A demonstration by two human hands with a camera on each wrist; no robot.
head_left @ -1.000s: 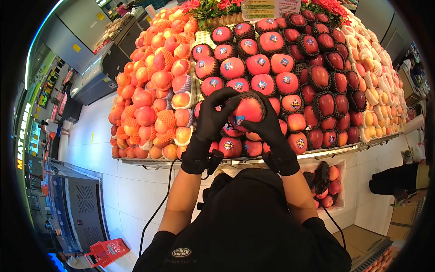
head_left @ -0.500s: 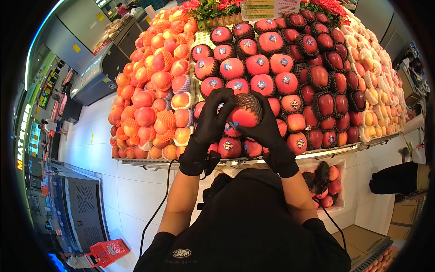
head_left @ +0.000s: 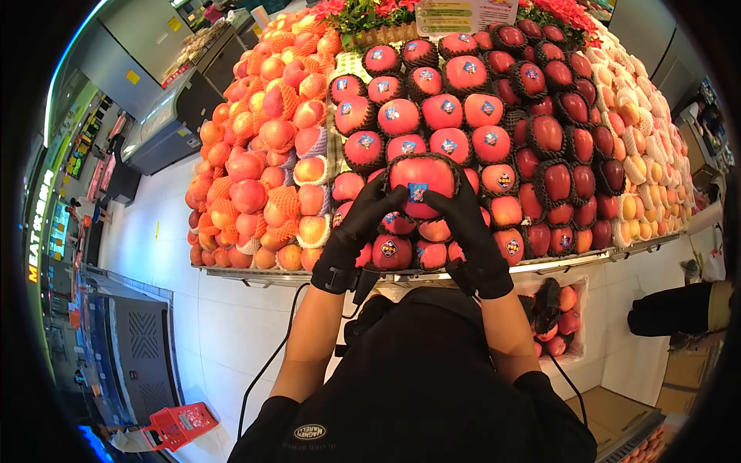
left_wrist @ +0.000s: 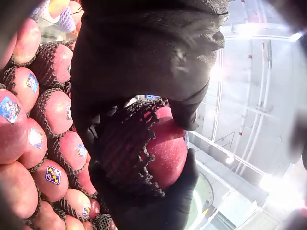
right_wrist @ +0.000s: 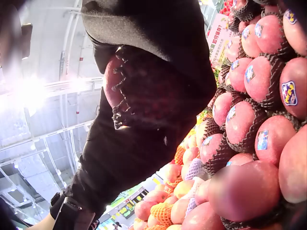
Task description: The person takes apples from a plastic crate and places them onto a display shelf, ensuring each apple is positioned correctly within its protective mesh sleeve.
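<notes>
Both black-gloved hands hold one large red apple (head_left: 432, 174) over the front of the display. A black foam net (left_wrist: 127, 153) wraps its far side, and a blue sticker (head_left: 417, 192) faces me. My left hand (head_left: 363, 224) grips the apple's left side and my right hand (head_left: 463, 224) its right, both thumbs lying toward the near face. In the left wrist view, bare red skin shows past the net's ragged edge. The right wrist view shows only a sliver of the apple (right_wrist: 112, 85) between the dark gloves.
Rows of netted, stickered apples (head_left: 442, 112) surround the hands. Orange-netted fruit (head_left: 247, 197) is heaped left, darker red apples (head_left: 546, 133) and pale-netted fruit (head_left: 637, 162) right. A metal rail (head_left: 563, 262) edges the stand. A crate (head_left: 584, 316) of apples sits below.
The apple has been turned between both hands: its netted end faced up half a second ago, and now the red face with the blue sticker shows upright toward me. The thumbs have shifted.
</notes>
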